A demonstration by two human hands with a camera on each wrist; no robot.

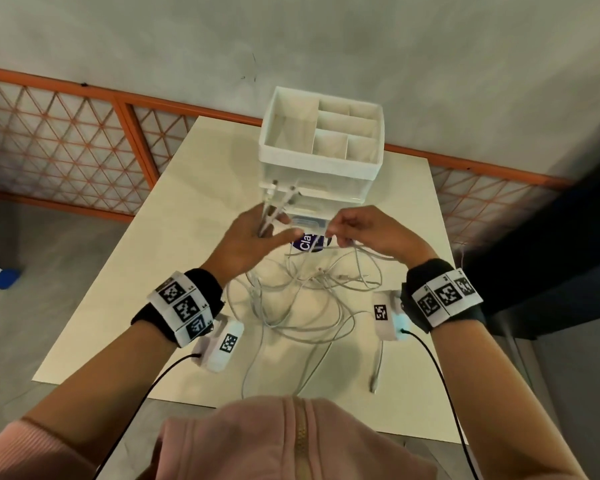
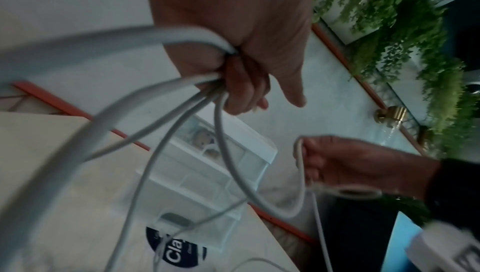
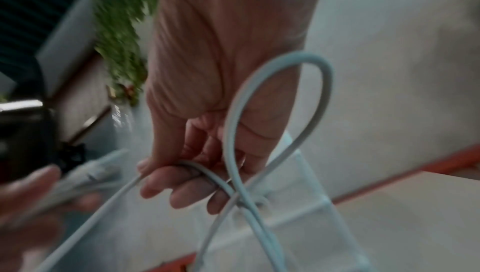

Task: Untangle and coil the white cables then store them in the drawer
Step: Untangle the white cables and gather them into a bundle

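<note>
Head view: high, facing forward and down over the counter [image 1: 388, 306], both forearms in frame. Left wrist view: close along the left hand [image 2: 233, 29], facing the drawer unit [image 2: 207, 184]. Right wrist view: close along the right hand [image 3: 221, 70]. All share the drawer unit and white cables [image 1: 291, 306].

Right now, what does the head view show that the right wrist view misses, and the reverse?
Only the head view shows the tangled white cables lying on the table, the organizer's open top compartments, and both wrist bands. Only the right wrist view shows a cable loop arching over the right hand's palm, crossing at the curled fingertips. Both show the left hand gripping cable ends and the drawer unit.
</note>
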